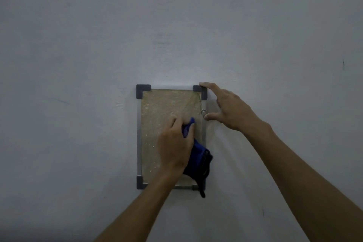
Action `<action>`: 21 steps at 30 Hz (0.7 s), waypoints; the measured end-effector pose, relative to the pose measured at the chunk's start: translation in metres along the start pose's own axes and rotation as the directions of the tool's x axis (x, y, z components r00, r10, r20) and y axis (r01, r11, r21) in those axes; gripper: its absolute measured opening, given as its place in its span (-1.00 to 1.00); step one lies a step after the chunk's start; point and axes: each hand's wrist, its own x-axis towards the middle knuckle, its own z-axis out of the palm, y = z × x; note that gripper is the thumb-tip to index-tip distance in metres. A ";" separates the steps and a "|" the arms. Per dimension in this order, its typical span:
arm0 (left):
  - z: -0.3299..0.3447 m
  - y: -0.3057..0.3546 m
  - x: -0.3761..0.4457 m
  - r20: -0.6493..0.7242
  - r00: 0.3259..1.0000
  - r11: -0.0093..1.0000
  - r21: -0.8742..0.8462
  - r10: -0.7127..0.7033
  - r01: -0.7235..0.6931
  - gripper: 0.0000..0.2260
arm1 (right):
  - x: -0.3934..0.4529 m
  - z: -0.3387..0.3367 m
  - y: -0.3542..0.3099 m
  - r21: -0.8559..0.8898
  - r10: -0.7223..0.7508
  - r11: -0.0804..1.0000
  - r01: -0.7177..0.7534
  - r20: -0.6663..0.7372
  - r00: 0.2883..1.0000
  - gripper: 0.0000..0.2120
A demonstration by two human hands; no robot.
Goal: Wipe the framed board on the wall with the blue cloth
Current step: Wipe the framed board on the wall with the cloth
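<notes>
A small upright framed board (pixel 157 112) hangs on the wall, with a tan speckled face, a pale metal frame and dark grey corner caps. My left hand (pixel 175 143) presses a blue cloth (pixel 198 155) against the board's lower right area; a cloth tip pokes out above the fingers and the rest hangs down past the bottom right corner. My right hand (pixel 229 108) rests on the frame's right side, index finger on the top right corner cap, thumb against the right edge beside a small screw. The board's lower right part is hidden by hand and cloth.
A bare pale grey wall (pixel 176 25) surrounds the board on every side, with faint scuffs and a small dark mark (pixel 343 62) at the right. Both forearms come in from the bottom of the view.
</notes>
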 end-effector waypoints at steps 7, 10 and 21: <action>0.014 0.008 -0.014 0.059 0.996 0.997 0.008 0.071 -0.072 -0.90 | -0.001 0.000 0.000 0.000 0.007 1.000 -0.007 -0.008 1.000 -0.13; 0.000 -0.008 -0.009 -0.061 0.997 0.999 -0.026 -0.047 0.046 -0.91 | -0.001 0.000 0.000 0.005 0.013 1.000 -0.013 -0.010 1.000 -0.13; -0.002 -0.009 -0.010 0.014 0.999 0.998 0.022 0.052 -0.052 -0.90 | -0.001 -0.001 -0.006 0.000 0.044 0.999 -0.044 -0.007 0.999 -0.14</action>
